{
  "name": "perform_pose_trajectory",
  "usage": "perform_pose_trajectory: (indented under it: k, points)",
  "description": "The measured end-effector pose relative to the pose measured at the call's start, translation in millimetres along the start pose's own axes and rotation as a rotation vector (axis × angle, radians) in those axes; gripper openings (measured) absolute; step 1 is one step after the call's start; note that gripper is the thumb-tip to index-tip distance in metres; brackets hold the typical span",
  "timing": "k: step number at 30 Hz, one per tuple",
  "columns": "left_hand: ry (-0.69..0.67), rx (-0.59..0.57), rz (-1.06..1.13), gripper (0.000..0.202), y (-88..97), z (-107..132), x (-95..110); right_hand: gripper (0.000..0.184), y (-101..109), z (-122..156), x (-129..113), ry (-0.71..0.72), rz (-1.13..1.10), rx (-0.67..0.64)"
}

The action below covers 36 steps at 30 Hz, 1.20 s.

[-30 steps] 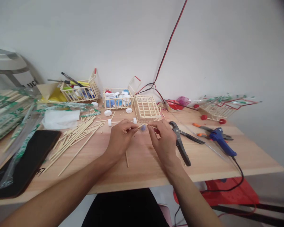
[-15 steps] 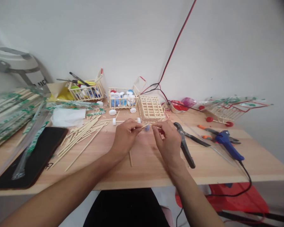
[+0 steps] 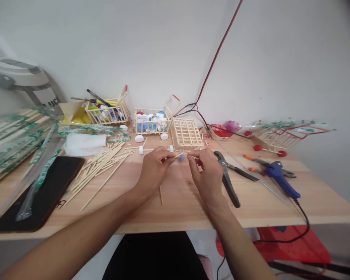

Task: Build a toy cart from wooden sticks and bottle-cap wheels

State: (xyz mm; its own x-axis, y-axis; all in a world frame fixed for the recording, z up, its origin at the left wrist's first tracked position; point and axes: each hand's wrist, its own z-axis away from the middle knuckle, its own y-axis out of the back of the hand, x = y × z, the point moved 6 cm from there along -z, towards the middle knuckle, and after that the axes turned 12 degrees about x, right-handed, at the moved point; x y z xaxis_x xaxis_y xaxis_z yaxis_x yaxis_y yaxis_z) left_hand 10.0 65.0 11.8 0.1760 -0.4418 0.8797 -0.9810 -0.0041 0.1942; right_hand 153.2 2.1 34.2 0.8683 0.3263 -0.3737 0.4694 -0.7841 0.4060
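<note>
Inside the stick cart (image 3: 151,132), bottle caps (image 3: 154,121)

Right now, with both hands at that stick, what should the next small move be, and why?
Probably lower the thin wooden stick toward the small blue piece, though that is only a judgement: the left hand and right hand both pinch the stick, just above that piece.

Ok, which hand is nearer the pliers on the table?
Right hand: it sits close beside the pliers, just to their left in view. The left hand is farther away, on the other side of the right hand.
</note>
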Motion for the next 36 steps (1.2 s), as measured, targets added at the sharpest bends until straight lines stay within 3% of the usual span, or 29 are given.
perform_pose_trajectory:
  k: [12,36]
  points:
    - [0.012,0.023,0.025,0.015,0.9,-1.0,2.6,0.007,1.6,-0.1,-1.7,0.010,-0.001,0.022]
    - [-0.093,-0.005,0.007,0.013,-0.1,2.5,8.1,0.011,6.2,4.7,-4.1,-0.004,-0.005,0.048]
